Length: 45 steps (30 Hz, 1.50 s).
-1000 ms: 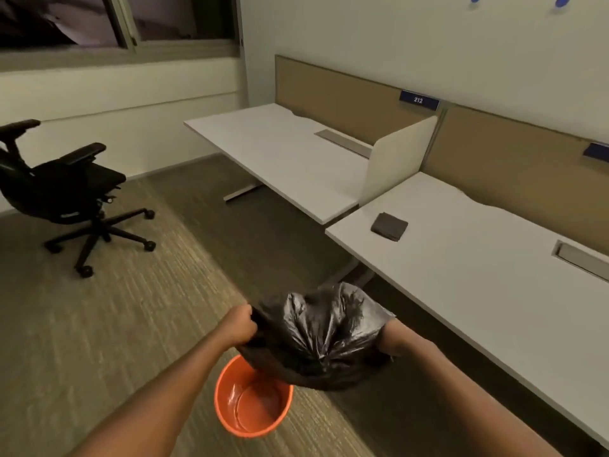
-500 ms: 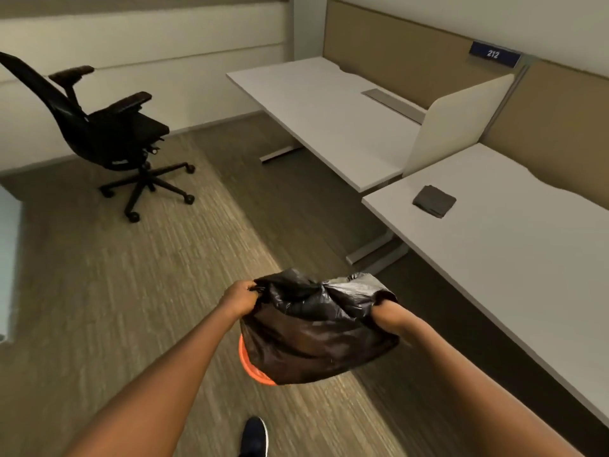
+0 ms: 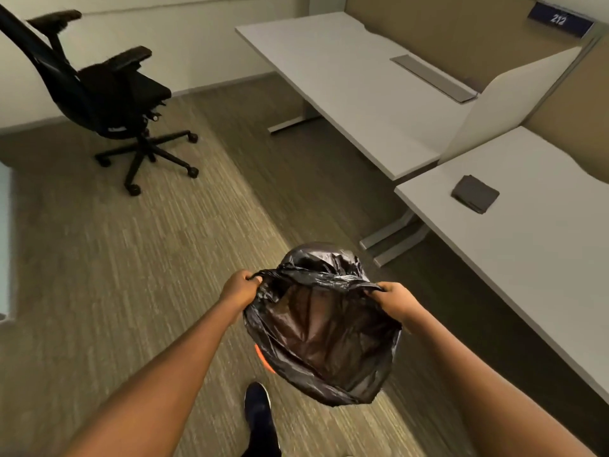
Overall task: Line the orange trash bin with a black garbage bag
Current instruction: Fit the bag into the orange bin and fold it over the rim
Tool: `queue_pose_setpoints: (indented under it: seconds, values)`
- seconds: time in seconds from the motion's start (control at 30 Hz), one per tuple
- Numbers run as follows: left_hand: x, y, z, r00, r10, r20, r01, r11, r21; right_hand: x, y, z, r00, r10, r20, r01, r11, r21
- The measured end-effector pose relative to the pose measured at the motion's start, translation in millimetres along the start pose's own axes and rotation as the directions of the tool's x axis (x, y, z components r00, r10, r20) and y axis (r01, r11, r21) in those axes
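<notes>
I hold a black garbage bag (image 3: 324, 328) stretched between both hands, its mouth pulled wide and facing me. My left hand (image 3: 240, 289) grips the bag's rim on the left; my right hand (image 3: 397, 300) grips the rim on the right. The bag hangs over the orange trash bin (image 3: 263, 357) on the carpet, which shows only as a thin orange sliver at the bag's lower left edge. The rest of the bin is hidden behind the bag.
Two white desks (image 3: 356, 80) run along the right, with a dark folded item (image 3: 475, 193) on the nearer one. A black office chair (image 3: 108, 94) stands at the back left. My dark shoe (image 3: 258, 413) is on the carpet just left of the bin.
The bag has been pulled open wider and lowered over the bin, which is now almost fully covered. The view has tilted further down and my shoe has come into sight.
</notes>
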<state>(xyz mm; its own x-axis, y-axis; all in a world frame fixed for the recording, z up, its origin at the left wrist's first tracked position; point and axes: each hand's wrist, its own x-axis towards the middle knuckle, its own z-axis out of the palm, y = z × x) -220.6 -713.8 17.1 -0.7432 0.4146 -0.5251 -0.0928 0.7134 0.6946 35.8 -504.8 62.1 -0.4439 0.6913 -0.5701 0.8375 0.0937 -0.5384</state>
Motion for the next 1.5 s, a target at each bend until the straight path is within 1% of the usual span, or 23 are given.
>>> queue_pose_setpoints:
  seconds: [0.17,0.23,0.3,0.37,0.53,0.67,0.83,0.97,1.2,1.3,1.4,1.5]
  values:
    - [33.2,-11.4,-5.9,0.997,0.02,-0.077,-0.012,0.995,0.102,23.5,-4.1,38.3,0.997,0.054,-0.056,-0.051,0.997,0.055]
    - [42.6,-19.3,-3.9,0.996,0.023,-0.088,-0.013,0.994,0.11,33.0,-2.2,53.9,0.995,0.077,-0.062,-0.073,0.995,0.066]
    - [50.2,-29.5,1.3,0.996,-0.007,-0.086,0.014,0.996,0.086,41.8,0.7,68.9,0.994,0.099,-0.041,-0.096,0.993,0.07]
    - [58.0,-40.3,9.2,0.995,-0.068,-0.074,0.07,0.997,0.032,50.5,3.3,81.7,0.992,0.122,-0.019,-0.12,0.988,0.098]
    - [77.0,-70.5,36.7,0.974,-0.215,-0.066,0.205,0.97,-0.132,84.3,19.6,115.3,0.991,0.132,0.024,-0.134,0.967,0.219]
    - [95.6,-102.4,69.3,0.959,-0.267,-0.091,0.249,0.954,-0.168,118.7,39.6,146.6,0.991,0.124,0.046,-0.131,0.952,0.276]
    - [115.7,-146.2,115.6,0.935,-0.342,-0.099,0.319,0.928,-0.193,155.5,72.9,184.9,0.977,0.163,0.137,-0.198,0.93,0.309]
    - [138.8,-182.1,145.3,0.934,-0.344,-0.097,0.332,0.936,-0.119,183.6,97.5,212.7,0.955,0.214,0.206,-0.268,0.918,0.291]
    - [174.4,-238.0,188.4,0.927,-0.364,-0.094,0.353,0.929,-0.11,230.6,149.2,262.6,0.928,0.256,0.27,-0.319,0.922,0.221]
    - [188.9,-256.4,198.7,0.921,-0.38,-0.088,0.371,0.923,-0.102,247.3,165.3,275.9,0.922,0.279,0.268,-0.338,0.919,0.203]
    - [205.0,-272.2,207.0,0.91,-0.404,-0.092,0.39,0.911,-0.132,266.2,174.0,287.0,0.922,0.283,0.266,-0.338,0.921,0.192]
    - [225.4,-280.6,213.7,0.902,-0.414,-0.121,0.394,0.905,-0.161,290.0,178.1,294.8,0.93,0.286,0.229,-0.329,0.927,0.18]
